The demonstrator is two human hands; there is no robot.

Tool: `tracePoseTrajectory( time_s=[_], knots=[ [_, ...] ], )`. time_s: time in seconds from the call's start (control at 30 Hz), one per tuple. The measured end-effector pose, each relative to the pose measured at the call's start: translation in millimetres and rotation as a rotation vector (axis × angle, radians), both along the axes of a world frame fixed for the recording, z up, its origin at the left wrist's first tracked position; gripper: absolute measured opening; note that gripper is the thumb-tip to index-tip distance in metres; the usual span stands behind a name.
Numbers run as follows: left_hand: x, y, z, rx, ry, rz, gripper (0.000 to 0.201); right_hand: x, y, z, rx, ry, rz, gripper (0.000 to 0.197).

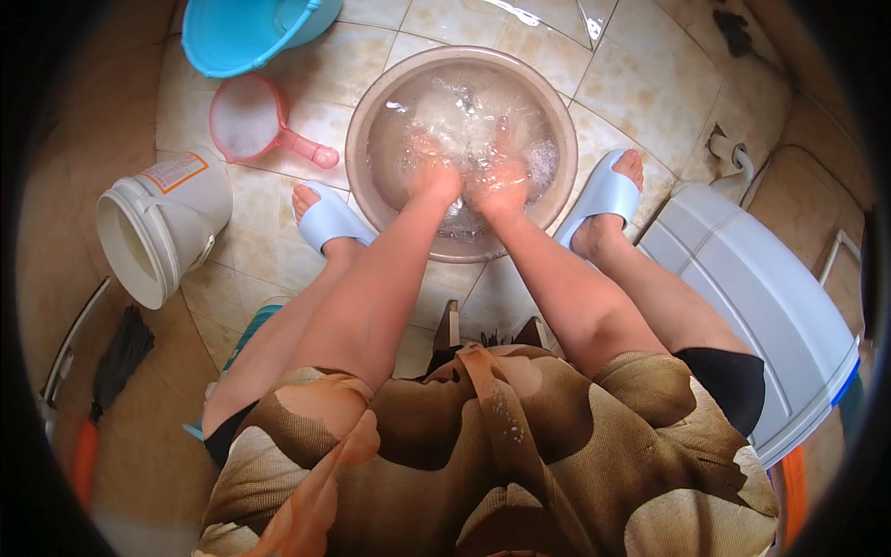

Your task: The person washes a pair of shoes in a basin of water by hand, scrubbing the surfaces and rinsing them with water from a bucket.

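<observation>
A round taupe basin (357,153) full of cloudy, rippling water stands on the tiled floor between my feet. Both my arms reach down into it. My left hand (431,169) is sunk in the water left of the middle, and my right hand (499,180) is close beside it on the right. Ripples and glare blur the fingers of both. Something pale shows beneath the surface ahead of the hands, but I cannot make out what it is. A little foam (541,158) floats near the basin's right side.
Left of the basin lie a pink dipper (247,119) with suds and a tipped white bucket (200,200). A blue basin (223,42) sits behind them. At right are a large pale bin (742,278) and a pipe (740,167). Light-blue slippers (332,218) flank the basin.
</observation>
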State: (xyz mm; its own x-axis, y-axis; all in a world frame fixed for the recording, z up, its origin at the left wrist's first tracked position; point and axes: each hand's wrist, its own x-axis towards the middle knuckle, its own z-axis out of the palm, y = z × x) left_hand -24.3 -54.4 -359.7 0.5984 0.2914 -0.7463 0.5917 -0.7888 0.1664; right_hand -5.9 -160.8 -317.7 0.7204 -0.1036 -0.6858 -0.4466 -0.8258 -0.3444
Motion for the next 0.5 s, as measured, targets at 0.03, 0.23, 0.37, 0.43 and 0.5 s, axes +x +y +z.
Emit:
tracePoseTrajectory(
  time_s=[0.03, 0.23, 0.37, 0.43, 0.5],
  knots=[
    [3, -1, 8, 0.002, -0.033, 0.056, 0.106, 5, -4, 0, -0.003, 0.064, 0.045, 0.102],
    [-2, -3, 63, -0.071, -0.263, 0.235, 0.110, -13, -14, 10, -0.030, -0.269, 0.008, 0.099],
    [-6, -12, 73, -0.082, -0.380, 0.236, 0.110, -21, -24, 22, 0.076, -0.293, -0.109, 0.099],
    [-8, -9, 68, -0.107, -0.370, 0.280, 0.110, -23, -17, 18, 0.048, -0.336, -0.024, 0.100],
    [-12, -3, 55, -0.086, -0.340, 0.265, 0.110, -24, -6, 17, 0.021, -0.260, -0.007, 0.100]
  ],
)
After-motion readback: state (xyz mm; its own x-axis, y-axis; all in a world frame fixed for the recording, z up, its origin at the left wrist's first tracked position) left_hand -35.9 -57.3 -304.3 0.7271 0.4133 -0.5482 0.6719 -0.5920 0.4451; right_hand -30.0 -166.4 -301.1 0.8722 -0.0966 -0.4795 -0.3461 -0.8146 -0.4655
